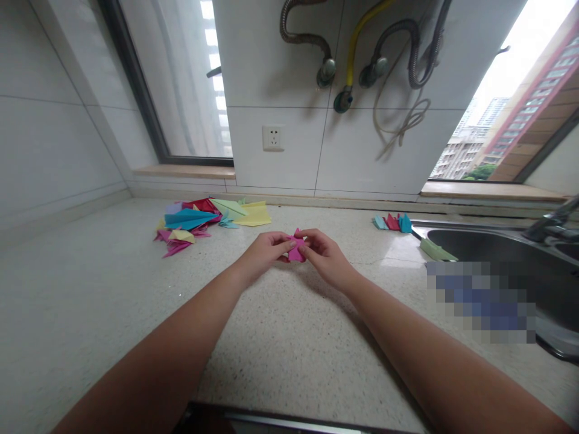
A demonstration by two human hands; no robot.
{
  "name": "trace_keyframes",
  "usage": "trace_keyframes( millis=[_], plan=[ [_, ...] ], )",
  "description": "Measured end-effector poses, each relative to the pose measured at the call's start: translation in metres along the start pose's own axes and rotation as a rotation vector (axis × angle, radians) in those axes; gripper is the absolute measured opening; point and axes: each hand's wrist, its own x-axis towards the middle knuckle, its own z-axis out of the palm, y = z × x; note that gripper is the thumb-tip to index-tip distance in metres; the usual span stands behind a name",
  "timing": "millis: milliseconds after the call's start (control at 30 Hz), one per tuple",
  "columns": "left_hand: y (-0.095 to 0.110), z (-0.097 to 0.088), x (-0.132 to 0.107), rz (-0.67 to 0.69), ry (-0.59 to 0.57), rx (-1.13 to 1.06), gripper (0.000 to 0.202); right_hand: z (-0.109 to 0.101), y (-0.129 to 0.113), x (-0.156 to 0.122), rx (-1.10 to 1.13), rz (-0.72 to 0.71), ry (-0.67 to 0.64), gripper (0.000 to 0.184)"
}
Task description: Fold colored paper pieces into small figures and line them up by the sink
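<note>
A small piece of folded pink paper (pixel 297 249) is held just above the speckled countertop (pixel 289 337), in the middle of the head view. My left hand (pixel 266 250) pinches its left side between thumb and fingers. On the other side, my right hand (pixel 326 256) grips it the same way, thumb in front. Pointed bits of the paper show above and below the thumbs; its back is hidden by my fingers.
A pile of coloured folded paper (pixel 192 217) lies at the back left. Small folded paper pieces (pixel 392 223) stand by the sink (pixel 479 241) on the right, with a pale green paper (pixel 438 249) at its rim. A blurred patch (pixel 482 301) covers something there. Behind is a tiled wall (pixel 280 175).
</note>
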Motion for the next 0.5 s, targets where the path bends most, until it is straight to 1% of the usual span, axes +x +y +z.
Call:
trace_keyframes(
  millis=[133, 267, 400, 500],
  plan=[
    [0.0031, 0.0011, -0.0027, 0.002, -0.053, -0.001, 0.033, 0.0005, 0.0003, -0.0003, 0.079, 0.036, -0.014, 0.033],
    [0.0038, 0.0008, -0.0042, 0.02, -0.085, -0.016, 0.032, -0.0011, 0.0031, 0.0008, 0.042, 0.062, 0.007, 0.034],
    [0.0033, -0.0004, -0.0035, 0.049, -0.093, -0.022, 0.031, -0.0033, 0.0039, 0.0027, 0.023, 0.089, 0.021, 0.034],
    [0.0022, -0.001, -0.0019, 0.054, -0.068, -0.038, 0.034, -0.0029, 0.004, 0.0031, -0.004, 0.091, 0.042, 0.033]
  ],
)
